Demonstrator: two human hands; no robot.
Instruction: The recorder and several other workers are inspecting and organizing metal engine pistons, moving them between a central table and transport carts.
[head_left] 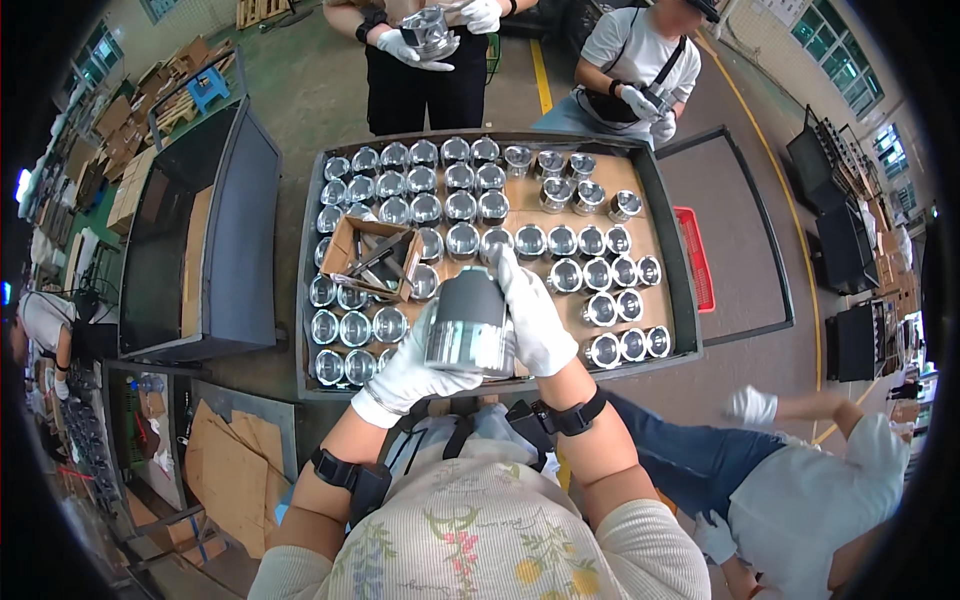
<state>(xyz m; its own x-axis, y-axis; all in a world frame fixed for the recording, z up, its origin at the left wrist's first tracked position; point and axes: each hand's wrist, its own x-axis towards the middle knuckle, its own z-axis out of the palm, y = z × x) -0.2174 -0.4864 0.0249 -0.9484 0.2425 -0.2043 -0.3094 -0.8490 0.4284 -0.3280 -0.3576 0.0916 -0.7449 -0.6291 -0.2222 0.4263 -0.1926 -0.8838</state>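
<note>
Close in front of me, above the near edge of the bin, I hold an engine piston [468, 318] with a dark grey coated skirt and a shiny grooved band. My white-gloved left hand [408, 372] wraps around its left side and underside. On its right side my gloved right hand [533, 315] presses against it, fingers pointing up toward its far end. Beneath lies a shallow grey metal bin [654, 368] lined with cardboard, holding many silver pistons [460, 206] standing in rows. An open cardboard box [409, 263] with dark bar-shaped tools sits on the left pistons.
Two people stand across the bin, each holding a piston [428, 32]. Another person [800, 490] in jeans is close at my right. A deep grey cart [240, 230] stands left; a red tray [694, 260] lies beyond the bin's right edge. Flattened cardboard [235, 465] lies lower left.
</note>
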